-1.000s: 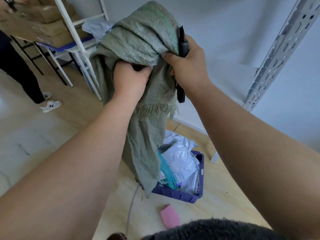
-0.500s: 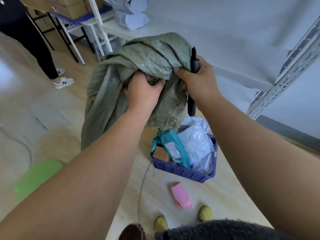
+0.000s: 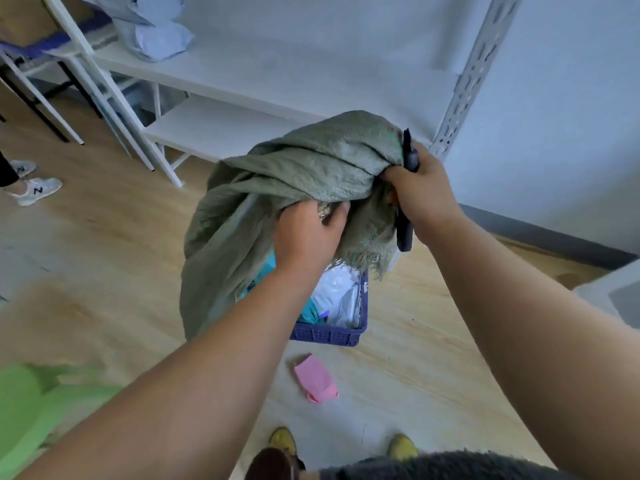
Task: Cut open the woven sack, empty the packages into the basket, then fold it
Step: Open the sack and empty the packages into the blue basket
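Head view: left hand (image 3: 308, 233), right hand (image 3: 420, 188) gripping sack (image 3: 294, 174), now lowered; basket (image 3: 332, 332) beneath grip, wood floor (image 3: 104, 237).

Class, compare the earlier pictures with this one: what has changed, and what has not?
The sack and both hands have come down toward the basket. Unchanged: left hand grips the sack, right hand holds sack and cutter; packages remain in the basket.

A purple plastic basket (image 3: 329, 336) sits on the floor holding white plastic packages (image 3: 337, 299). A green woven sack (image 3: 294, 174) hangs above it; a pink packet (image 3: 315, 379) lies just in front.
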